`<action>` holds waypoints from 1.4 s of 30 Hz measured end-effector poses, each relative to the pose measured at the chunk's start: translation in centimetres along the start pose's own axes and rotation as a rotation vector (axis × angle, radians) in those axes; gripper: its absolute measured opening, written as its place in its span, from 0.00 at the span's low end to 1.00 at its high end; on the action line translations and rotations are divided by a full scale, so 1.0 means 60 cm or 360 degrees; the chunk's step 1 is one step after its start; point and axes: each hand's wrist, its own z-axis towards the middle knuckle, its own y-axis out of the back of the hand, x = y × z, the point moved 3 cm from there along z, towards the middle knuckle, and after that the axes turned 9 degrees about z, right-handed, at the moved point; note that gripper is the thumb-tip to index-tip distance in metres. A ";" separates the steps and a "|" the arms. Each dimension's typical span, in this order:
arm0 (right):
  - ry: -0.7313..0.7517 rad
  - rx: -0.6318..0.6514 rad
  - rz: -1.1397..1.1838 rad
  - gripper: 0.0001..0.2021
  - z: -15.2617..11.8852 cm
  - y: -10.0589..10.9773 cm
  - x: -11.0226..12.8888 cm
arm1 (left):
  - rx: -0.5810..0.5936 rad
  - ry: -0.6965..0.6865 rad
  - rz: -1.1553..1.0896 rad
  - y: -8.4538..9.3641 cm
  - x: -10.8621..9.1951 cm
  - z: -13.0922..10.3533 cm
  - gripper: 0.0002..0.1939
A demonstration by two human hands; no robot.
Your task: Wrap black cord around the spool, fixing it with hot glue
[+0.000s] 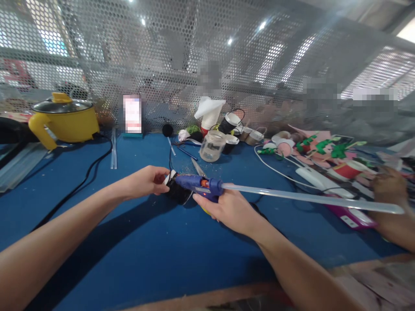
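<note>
My right hand (231,207) is wrapped round a blue glue gun (207,186), with a long clear glue stick (311,198) poking out of its back end to the right. The gun's front points left over a small black cup (178,193) with a white rim, lying on the blue table (129,246). My left hand (154,181) pinches the cup at its white edge. A thin black cord rises from the cup. The gun's tip is hard to make out against the cup.
A yellow pot (68,123) and a lit phone (132,114) stand at the back left. Behind the cup are a clear jar (212,147) and small cups. Craft pieces, a purple power strip (352,214) and another person's hand (391,190) are on the right.
</note>
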 end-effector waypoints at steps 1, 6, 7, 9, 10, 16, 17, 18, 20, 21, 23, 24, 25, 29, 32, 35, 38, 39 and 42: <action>0.0019 -0.0003 -0.0009 0.13 0.000 0.000 0.000 | 0.0002 -0.0004 0.0008 0.000 0.000 0.000 0.07; 0.0078 -0.0108 -0.0136 0.10 0.003 0.002 -0.001 | 0.0012 -0.0047 -0.0013 0.000 -0.001 -0.001 0.08; 0.0081 -0.0106 -0.0128 0.10 0.003 0.002 0.000 | 0.0011 -0.0048 -0.0008 0.000 -0.001 -0.001 0.08; 0.0076 -0.0047 -0.0062 0.11 0.002 0.001 0.000 | 0.0000 -0.0045 0.0026 0.000 0.001 -0.001 0.07; 0.0069 -0.0015 -0.0022 0.12 0.002 0.000 0.001 | -0.0008 -0.0045 0.0042 0.000 0.001 -0.001 0.07; 0.0029 -0.0032 -0.0013 0.11 0.000 0.000 0.004 | -0.0013 -0.0050 0.0006 -0.001 0.003 0.000 0.07; 0.0024 -0.0025 -0.0009 0.11 0.000 0.000 0.004 | -0.0012 -0.0048 0.0009 -0.001 0.003 0.000 0.08; 0.0021 -0.0009 0.0003 0.11 0.000 -0.001 0.005 | -0.0014 -0.0047 0.0020 -0.001 0.003 0.000 0.08; 0.0024 0.0022 0.0032 0.11 0.000 -0.003 0.006 | -0.0028 -0.0046 0.0070 -0.001 0.001 0.000 0.08; 0.0030 0.0026 0.0033 0.11 -0.001 -0.004 0.007 | -0.0037 -0.0046 0.0093 0.000 0.001 0.000 0.08; 0.0039 0.0020 0.0013 0.11 -0.001 -0.003 0.006 | -0.0048 -0.0042 0.0114 0.000 0.000 -0.001 0.09; 0.0042 0.0010 -0.0004 0.11 -0.001 -0.002 0.006 | -0.0046 -0.0038 0.0115 0.000 0.000 -0.001 0.09; 0.0046 -0.0004 -0.0022 0.11 -0.001 -0.001 0.005 | -0.0041 -0.0037 0.0104 0.000 -0.001 -0.001 0.10; 0.0082 -0.0027 -0.0036 0.11 -0.001 0.003 0.005 | -0.0031 -0.0037 0.0110 0.001 -0.001 -0.001 0.13; 0.0085 -0.0002 0.0009 0.11 -0.002 0.003 0.005 | -0.0045 -0.0048 0.0201 0.002 -0.002 -0.002 0.13; 0.0094 -0.0048 -0.0029 0.10 0.000 0.005 0.003 | -0.0052 -0.0072 0.0240 0.003 -0.004 -0.002 0.13; 0.0067 -0.0081 -0.0039 0.09 0.003 0.007 -0.004 | -0.0049 -0.0076 0.0234 0.003 -0.005 -0.002 0.15; 0.0044 -0.0078 -0.0025 0.09 0.004 0.007 -0.006 | -0.0047 -0.0077 0.0228 0.004 -0.006 -0.002 0.16; 0.0025 -0.0071 -0.0015 0.10 0.005 0.007 -0.009 | -0.0051 -0.0075 0.0231 0.004 -0.006 -0.002 0.15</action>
